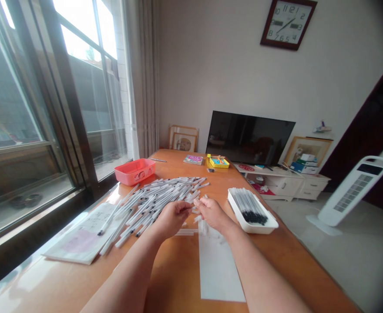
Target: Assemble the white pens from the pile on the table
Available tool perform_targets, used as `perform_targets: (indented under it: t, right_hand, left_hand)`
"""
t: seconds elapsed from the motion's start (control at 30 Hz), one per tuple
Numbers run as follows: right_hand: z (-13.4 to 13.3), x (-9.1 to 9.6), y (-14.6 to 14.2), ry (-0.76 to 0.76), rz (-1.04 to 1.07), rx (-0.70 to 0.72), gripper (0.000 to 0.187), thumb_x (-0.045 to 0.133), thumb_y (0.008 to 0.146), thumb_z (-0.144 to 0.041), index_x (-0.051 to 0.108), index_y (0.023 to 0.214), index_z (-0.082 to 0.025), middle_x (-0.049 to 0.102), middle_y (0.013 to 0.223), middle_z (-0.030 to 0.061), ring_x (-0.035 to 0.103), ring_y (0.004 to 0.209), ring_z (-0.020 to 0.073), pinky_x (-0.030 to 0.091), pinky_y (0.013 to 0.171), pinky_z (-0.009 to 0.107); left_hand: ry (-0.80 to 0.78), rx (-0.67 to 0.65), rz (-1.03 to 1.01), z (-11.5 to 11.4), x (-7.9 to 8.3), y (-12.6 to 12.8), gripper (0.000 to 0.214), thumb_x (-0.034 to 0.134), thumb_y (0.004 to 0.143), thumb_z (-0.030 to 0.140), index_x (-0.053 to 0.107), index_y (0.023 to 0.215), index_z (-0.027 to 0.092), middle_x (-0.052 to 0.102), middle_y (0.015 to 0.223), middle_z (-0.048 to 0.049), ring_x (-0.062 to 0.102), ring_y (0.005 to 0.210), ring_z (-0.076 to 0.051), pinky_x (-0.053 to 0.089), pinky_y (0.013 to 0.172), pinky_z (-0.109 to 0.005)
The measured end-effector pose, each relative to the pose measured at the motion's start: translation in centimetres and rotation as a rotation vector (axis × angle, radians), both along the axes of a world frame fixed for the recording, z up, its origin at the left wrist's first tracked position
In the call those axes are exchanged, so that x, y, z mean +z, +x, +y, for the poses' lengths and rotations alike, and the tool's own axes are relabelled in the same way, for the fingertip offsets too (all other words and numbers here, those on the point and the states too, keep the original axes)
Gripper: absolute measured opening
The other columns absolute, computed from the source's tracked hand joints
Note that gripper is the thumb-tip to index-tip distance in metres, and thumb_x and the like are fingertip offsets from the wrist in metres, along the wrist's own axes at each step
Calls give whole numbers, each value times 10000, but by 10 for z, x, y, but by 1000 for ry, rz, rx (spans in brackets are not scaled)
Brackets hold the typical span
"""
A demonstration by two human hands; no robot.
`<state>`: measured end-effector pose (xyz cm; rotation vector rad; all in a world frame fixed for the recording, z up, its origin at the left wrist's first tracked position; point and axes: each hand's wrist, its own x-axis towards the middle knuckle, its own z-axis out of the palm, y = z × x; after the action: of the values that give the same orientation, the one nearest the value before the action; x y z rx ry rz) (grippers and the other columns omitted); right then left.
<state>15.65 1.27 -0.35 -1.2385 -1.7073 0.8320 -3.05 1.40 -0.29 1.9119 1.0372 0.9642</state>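
Fingertips of left hand (173, 218) and right hand (212, 213) were pinched closed, nearly meeting; any gripped part was too small to confirm. Steady, straight alignment seemed best. Pen tubes (160, 198) lay toward the left edge of the table (173, 271).

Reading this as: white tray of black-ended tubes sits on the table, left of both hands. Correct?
Wrong side: the white tray of black-ended tubes sits on the table, but right of both the left hand and the right hand. Head view shows it.
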Motion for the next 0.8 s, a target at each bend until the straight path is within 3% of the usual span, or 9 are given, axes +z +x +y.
perform_targets:
  t: [0.17, 0.37, 0.47, 0.63, 0.8]
  right_hand:
    - [1, 0, 2, -71, 57, -39, 627, 355, 937, -703, 553, 630, -194, 527, 515, 3, 507, 522, 143, 405, 562, 277]
    - [-4, 4, 1, -9, 113, 30, 399, 513, 918, -569, 593, 787, -201, 643, 696, 5, 571, 645, 148, 456, 621, 264]
    - [-2, -2, 0, 17, 59, 11, 385, 520, 915, -551, 576, 757, -205, 611, 647, -7, 549, 614, 148, 441, 580, 262]
    - [7, -14, -1, 87, -42, -109, 527, 483, 907, -649, 524, 627, -205, 493, 535, -23, 483, 556, 140, 387, 542, 261]
    - [6, -10, -1, 21, 20, -95, 611, 399, 915, -718, 508, 596, -209, 456, 472, -20, 473, 501, 146, 386, 542, 278]
  left_hand:
    - [-11, 17, -26, 0, 2, -1, 338, 583, 848, 444, 743, 942, 163, 656, 774, -18, 509, 700, -150, 409, 658, -244]
    - [-13, 18, -15, 1, 1, -2, 299, 583, 846, 418, 727, 885, 160, 607, 718, 3, 456, 649, -130, 371, 610, -234]
    - [20, 19, 9, 2, -3, -1, 294, 570, 852, 403, 734, 889, 161, 586, 690, 9, 443, 634, -127, 355, 596, -234]
    - [95, 33, 40, -1, -4, 3, 313, 544, 873, 388, 749, 943, 163, 633, 748, -18, 483, 670, -142, 372, 610, -239]
    - [117, 53, 36, -3, -2, 5, 330, 534, 885, 403, 745, 977, 166, 681, 797, -42, 540, 723, -168, 414, 660, -252]
